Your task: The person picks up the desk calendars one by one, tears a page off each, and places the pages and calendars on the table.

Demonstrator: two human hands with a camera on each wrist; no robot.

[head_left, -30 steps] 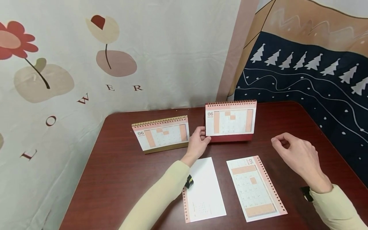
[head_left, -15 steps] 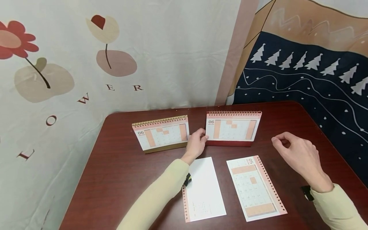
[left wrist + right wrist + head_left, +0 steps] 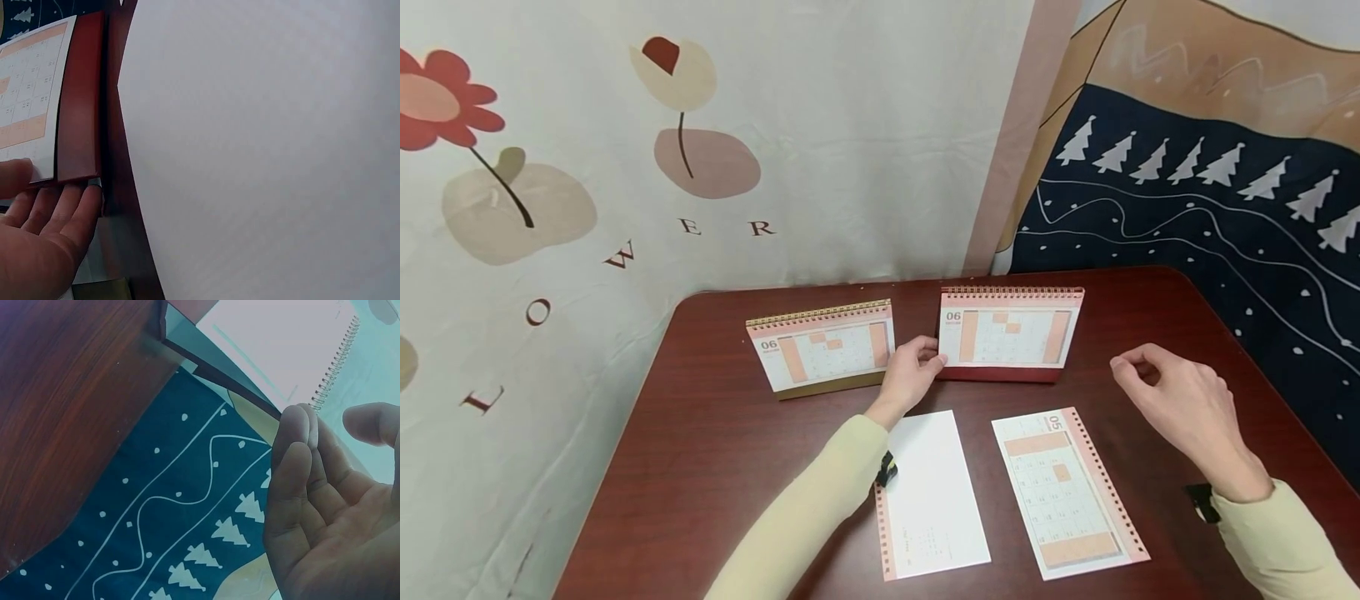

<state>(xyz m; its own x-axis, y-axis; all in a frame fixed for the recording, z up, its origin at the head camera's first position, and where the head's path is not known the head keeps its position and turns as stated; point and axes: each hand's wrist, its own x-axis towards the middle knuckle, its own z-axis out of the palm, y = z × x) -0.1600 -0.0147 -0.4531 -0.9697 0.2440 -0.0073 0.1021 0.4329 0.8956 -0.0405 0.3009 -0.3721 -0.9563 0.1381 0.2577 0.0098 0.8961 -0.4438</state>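
A red-based desk calendar (image 3: 1003,337) showing page 06 stands at the back of the table. My left hand (image 3: 913,377) pinches its left lower edge. In the left wrist view, the thumb (image 3: 15,178) lies on the page front and the fingers (image 3: 59,209) are at the calendar's side edge, partly hidden. My right hand (image 3: 1183,408) hovers right of the calendar, holding nothing, its fingers loosely curved and its thumb apart from them in the right wrist view. Just left of my left hand stands a second desk calendar (image 3: 827,346) with a gold base, also on 06.
Two loose calendar sheets with punched edges lie in front: a mostly white sheet (image 3: 936,500), partly under my left forearm, and a sheet marked 05 (image 3: 1063,492). The dark red table (image 3: 700,467) meets printed cloth hangings (image 3: 865,167) behind and at the right.
The red desk calendar has come down and slightly nearer, its top edge lower and its face leaning back more. My left hand has stayed at its edge; my right hand has hardly moved.
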